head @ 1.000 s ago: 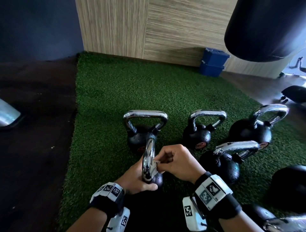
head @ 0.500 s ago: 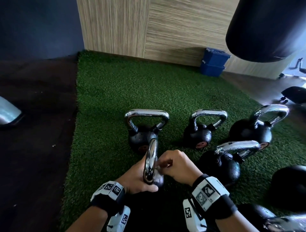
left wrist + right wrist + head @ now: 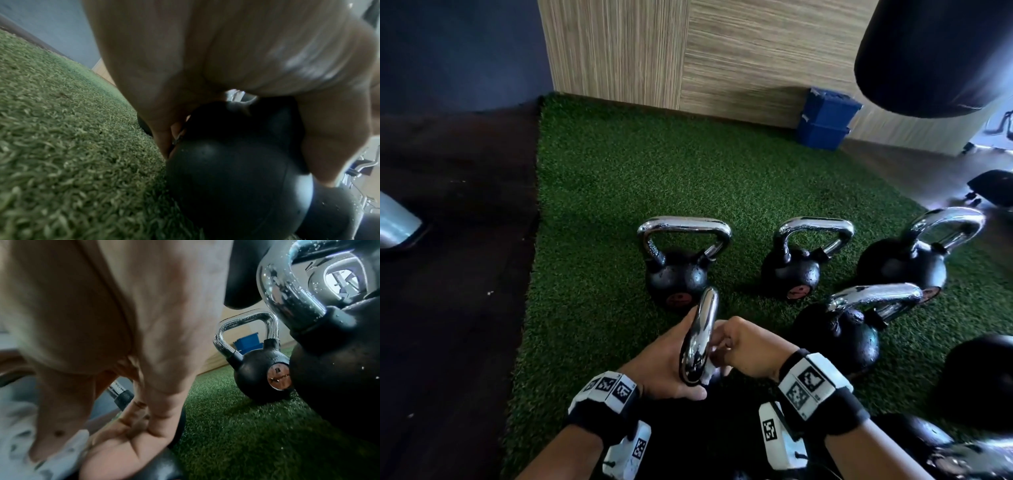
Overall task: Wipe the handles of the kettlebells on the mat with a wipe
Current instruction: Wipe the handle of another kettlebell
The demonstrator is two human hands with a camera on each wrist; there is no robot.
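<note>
While the left hand (image 3: pixel 661 370) curls round the nearest kettlebell's handle (image 3: pixel 700 339), the right hand (image 3: pixel 748 347) pinches the wipe (image 3: pixel 708 371); wet chrome could slip, tipping it.

Blue stacked bins (image 3: pixel 827 118) by the striped wall (image 3: pixel 688 51), under a black punching bag (image 3: pixel 935 51).

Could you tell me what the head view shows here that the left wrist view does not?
Only the head view shows the right hand pinching the white wipe against the chrome handle, plus the blue bins and hanging punching bag. Only the left wrist view shows the round black body below that handle up close. Both show the left hand on this kettlebell and the green mat.
</note>
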